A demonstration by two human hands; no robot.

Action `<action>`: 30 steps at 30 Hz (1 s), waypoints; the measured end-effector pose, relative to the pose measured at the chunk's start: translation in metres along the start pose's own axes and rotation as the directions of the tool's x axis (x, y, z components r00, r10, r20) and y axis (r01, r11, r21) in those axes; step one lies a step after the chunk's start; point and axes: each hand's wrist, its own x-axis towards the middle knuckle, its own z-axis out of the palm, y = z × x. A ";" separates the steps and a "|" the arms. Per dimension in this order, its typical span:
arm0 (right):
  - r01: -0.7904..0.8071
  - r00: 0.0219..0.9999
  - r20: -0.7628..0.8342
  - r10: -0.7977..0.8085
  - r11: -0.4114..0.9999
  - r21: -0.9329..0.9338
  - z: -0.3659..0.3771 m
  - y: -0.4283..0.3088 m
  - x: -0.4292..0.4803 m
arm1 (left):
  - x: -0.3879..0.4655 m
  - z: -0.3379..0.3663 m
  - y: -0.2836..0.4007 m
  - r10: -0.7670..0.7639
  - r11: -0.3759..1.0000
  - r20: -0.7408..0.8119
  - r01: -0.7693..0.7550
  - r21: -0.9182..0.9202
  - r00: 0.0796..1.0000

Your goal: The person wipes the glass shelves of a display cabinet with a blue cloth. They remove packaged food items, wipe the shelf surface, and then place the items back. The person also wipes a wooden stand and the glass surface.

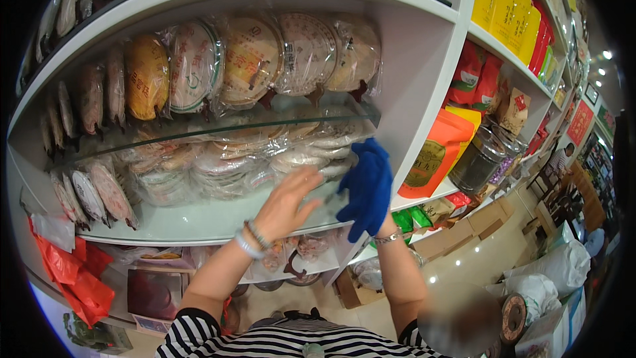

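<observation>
My left hand [285,204], bare with bracelets at the wrist, hovers before the lower shelf. Its fingers are stretched out, slightly blurred, and hold nothing. Blue fabric, apparently a cloth [366,186], covers my right hand [383,223] and hides its fingers, at the shelf's right end. Behind my hands, stacks of round tea cakes [223,166] in clear plastic lie on the glass lower shelf [198,218]. Above them a glass shelf edge [223,132] crosses the cabinet. Wrapped tea cakes [251,59] stand upright on it, several on dark stands [358,90].
To the right, shelves hold an orange pouch [430,154], a large glass jar [477,159] and yellow packs [507,15]. Red plastic bags [74,273] hang at lower left. White sacks [551,268] and cardboard [467,228] lie on the floor. A person [559,161] is farther back.
</observation>
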 end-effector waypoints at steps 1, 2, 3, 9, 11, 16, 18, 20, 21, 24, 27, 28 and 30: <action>-0.054 0.998 -0.020 0.056 0.996 0.072 -0.001 0.011 0.008 | 0.021 0.002 -0.009 0.045 0.990 -0.087 -0.033 0.134 0.995; -0.090 0.995 0.035 0.090 0.996 -0.002 -0.012 0.026 0.012 | 0.039 0.000 -0.020 0.087 0.967 -0.114 -0.057 0.246 0.990; -0.071 0.992 0.092 0.085 0.987 -0.146 -0.027 0.036 0.013 | 0.057 -0.003 -0.029 0.139 0.932 -0.139 -0.082 0.353 0.981; 0.222 0.942 0.335 0.001 0.747 -0.627 -0.063 0.029 -0.011 | 0.097 -0.009 -0.074 -0.083 0.822 0.074 0.026 0.569 0.994; 0.465 0.879 0.450 -0.157 0.492 -0.736 -0.048 -0.010 -0.013 | 0.109 -0.003 -0.087 -0.041 0.908 0.146 -0.024 0.419 0.989; 0.513 0.859 0.394 -0.327 0.546 -0.663 -0.021 0.006 -0.002 | 0.106 -0.023 -0.120 0.005 0.966 0.151 -0.043 0.255 0.989; 0.358 0.918 0.252 -0.306 0.913 -0.194 -0.009 0.021 0.006 | 0.110 -0.022 -0.105 -0.044 0.958 0.141 0.002 0.286 0.989; 0.469 0.874 0.407 -0.267 0.685 -0.557 -0.016 0.034 0.043 | 0.112 -0.018 -0.099 -0.094 0.951 0.125 0.052 0.306 0.988; 0.536 0.839 0.487 -0.243 0.525 -0.661 -0.015 0.045 0.064 | 0.108 -0.022 -0.100 -0.132 0.940 0.113 0.088 0.331 0.985; 0.582 0.723 0.644 -0.249 -0.284 -0.762 -0.017 0.059 0.091 | 0.110 -0.022 -0.094 -0.104 0.949 0.082 0.074 0.308 0.991; 0.089 0.920 0.066 0.387 -0.042 -0.995 0.050 0.024 0.120 | 0.101 -0.029 -0.106 -0.085 0.928 0.080 0.050 0.369 0.993; 0.192 0.942 0.145 0.302 -0.129 -0.973 0.035 0.040 0.144 | 0.103 -0.031 -0.100 -0.071 0.941 0.092 0.036 0.336 0.993; 0.377 0.926 0.341 0.161 -0.382 -0.844 0.021 0.070 0.192 | 0.102 -0.033 -0.105 -0.053 0.940 0.085 0.021 0.341 0.995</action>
